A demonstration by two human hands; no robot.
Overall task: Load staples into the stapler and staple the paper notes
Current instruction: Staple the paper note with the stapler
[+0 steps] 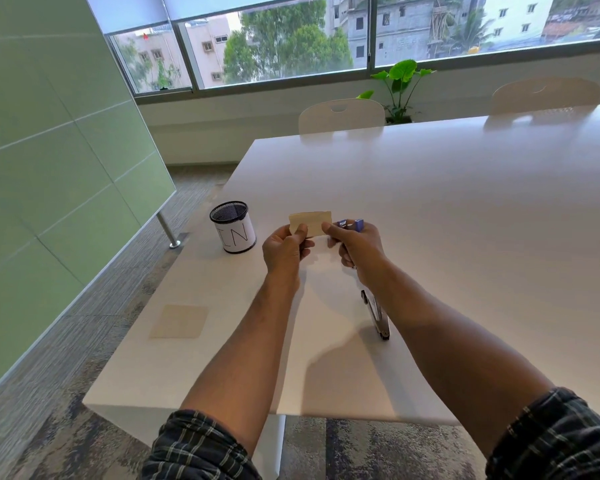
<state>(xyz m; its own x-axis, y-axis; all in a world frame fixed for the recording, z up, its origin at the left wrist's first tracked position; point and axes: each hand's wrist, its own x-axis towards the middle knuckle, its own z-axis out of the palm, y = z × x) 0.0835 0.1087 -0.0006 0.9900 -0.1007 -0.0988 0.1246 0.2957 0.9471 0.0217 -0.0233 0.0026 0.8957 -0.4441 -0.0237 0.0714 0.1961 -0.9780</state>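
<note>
White table [447, 209] under a wide window [291, 39], green wall panels [49, 133] at left, patterned grey carpet [84, 341] below, two pale chairs [342, 116] and a leafy plant [400, 88] beyond. Near the left edge, a mesh cup [233, 230] marked "IN" and a pad of paper notes [180, 321]. Above the table, a small folded note [311, 223], pinched by left hand [284, 251] and right hand [355, 249], thumbs and fingers clamped on its two ends. Just behind the right hand, a purple stapler part [351, 224]; under the right forearm, a metal stapler piece [378, 315] on the table.
</note>
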